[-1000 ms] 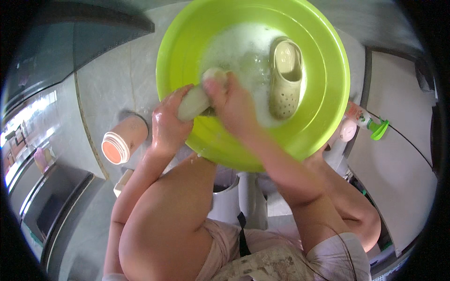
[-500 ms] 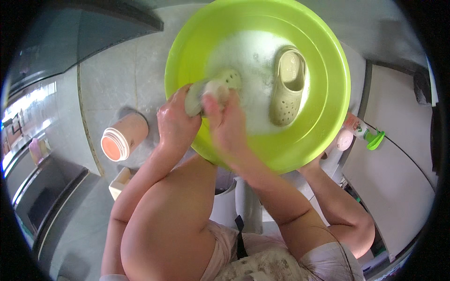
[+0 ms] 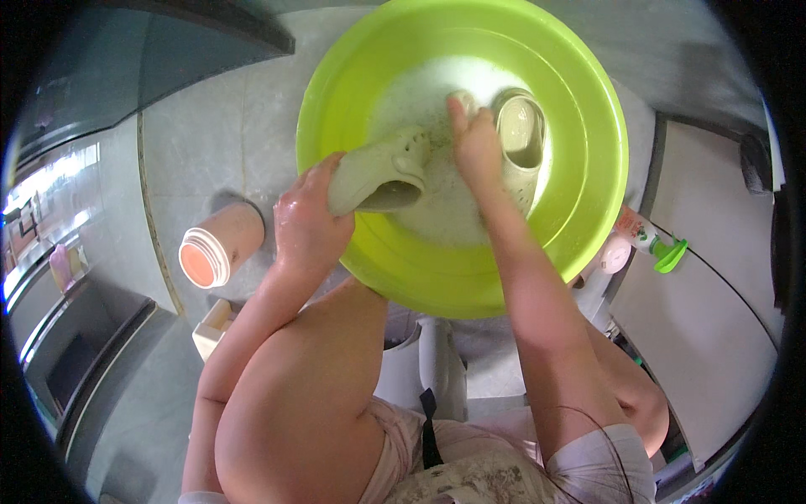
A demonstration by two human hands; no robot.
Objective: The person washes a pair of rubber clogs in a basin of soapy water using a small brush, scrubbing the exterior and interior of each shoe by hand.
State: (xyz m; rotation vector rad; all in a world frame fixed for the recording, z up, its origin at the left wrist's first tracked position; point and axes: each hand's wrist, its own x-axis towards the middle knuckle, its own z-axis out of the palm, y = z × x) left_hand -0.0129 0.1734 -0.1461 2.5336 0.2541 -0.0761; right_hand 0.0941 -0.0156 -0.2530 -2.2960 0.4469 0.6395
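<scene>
Lime-green basin (image 3: 588, 210) sits on pale floor tiles, used here as the landmark. Inside the basin: foamy soapy water (image 3: 437, 92) over the middle and far part.

Left hand (image 3: 306, 223) at the basin's near-left rim, wet, fingers curled shut around the heel end of a beige clog (image 3: 382, 172). That clog is lifted, tilted, sole side partly up, its toe end pointing toward the basin's centre over the foam.

Right hand (image 3: 474, 147) inside the basin, near centre, fingers bent and pressed against the toe end of the held clog; index finger stretches toward the basin's far side. Something small may be in the grip, cannot tell. The hand is closed, not spread.

Second beige clog (image 3: 520, 139) lies in the basin just right of the right hand, opening up, touching the hand's back edge, part in the water.

Outside the basin: pink cup-like container with orange lid (image 3: 220, 248) lies on its side, left of the basin, near the left hand but apart. Small cream box (image 3: 214, 328) sits nearer the person than that. Bottle with green pump top (image 3: 651, 239) lies just off the basin's right rim. Person's bare knees sit below the basin's near edge.
</scene>
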